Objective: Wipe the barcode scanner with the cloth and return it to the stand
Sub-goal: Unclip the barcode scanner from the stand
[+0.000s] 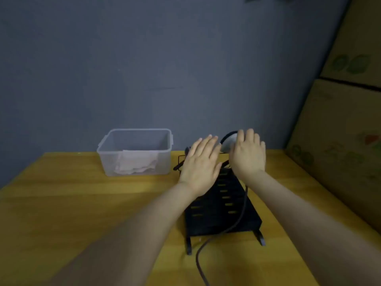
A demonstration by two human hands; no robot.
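A black slotted stand (pixel 222 205) sits on the yellow wooden table (pixel 82 203), right of centre. The barcode scanner (pixel 228 143), grey with a dark rim, shows only partly at the stand's far end, behind my hands. Its dark cable (pixel 241 215) runs down over the stand toward me. A pale crumpled cloth (pixel 135 165) lies inside a clear plastic box (pixel 134 151) to the left. My left hand (pixel 201 165) hovers flat over the stand's far left part, fingers apart, empty. My right hand (pixel 248 154) is held flat in front of the scanner, holding nothing.
A grey wall rises right behind the table. Stacked cardboard boxes (pixel 346 131) stand along the right edge. The stand's two feet (pixel 260 238) stick out toward me.
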